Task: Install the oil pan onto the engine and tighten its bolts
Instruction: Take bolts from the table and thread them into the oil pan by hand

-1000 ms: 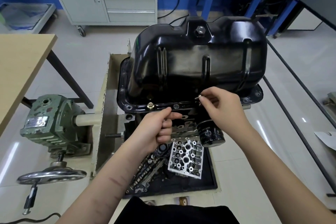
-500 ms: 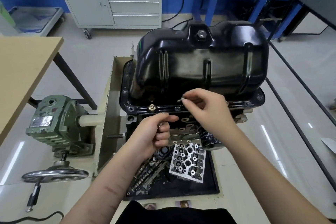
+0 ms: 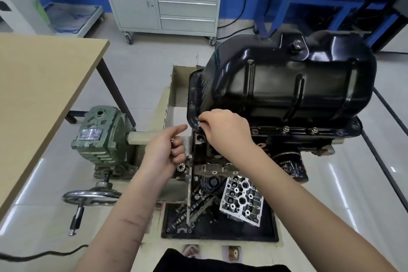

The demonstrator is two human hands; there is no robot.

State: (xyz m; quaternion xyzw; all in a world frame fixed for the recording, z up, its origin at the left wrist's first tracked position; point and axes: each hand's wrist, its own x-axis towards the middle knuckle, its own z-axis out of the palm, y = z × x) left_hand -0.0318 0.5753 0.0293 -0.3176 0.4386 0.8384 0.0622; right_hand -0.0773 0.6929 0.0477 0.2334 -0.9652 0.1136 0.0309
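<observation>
The oil pan (image 3: 287,86) sits upside-down on the engine (image 3: 254,152), right of centre, its flange lying along the block's near edge. Two bolts (image 3: 284,129) already stand in the flange to the right, and several holes between them and your hand look open.

The engine stand (image 3: 174,104) carries the block, with the green gearbox (image 3: 99,137) and its handwheel (image 3: 92,195) to the left. The wooden worktop (image 3: 39,86) is far left. A tray (image 3: 220,232) of loose parts lies near you.

Your right hand (image 3: 225,132) pinches a small bolt (image 3: 199,122) at the flange's near-left corner. Your left hand (image 3: 165,150) is curled loosely round what look like spare bolts, just left of the block.

Advice: set the bolt square over its hole, then spin it in by fingertip. If it binds, back it out and restart. Start every bolt before you tighten any, so the pan can still shift to line up.
</observation>
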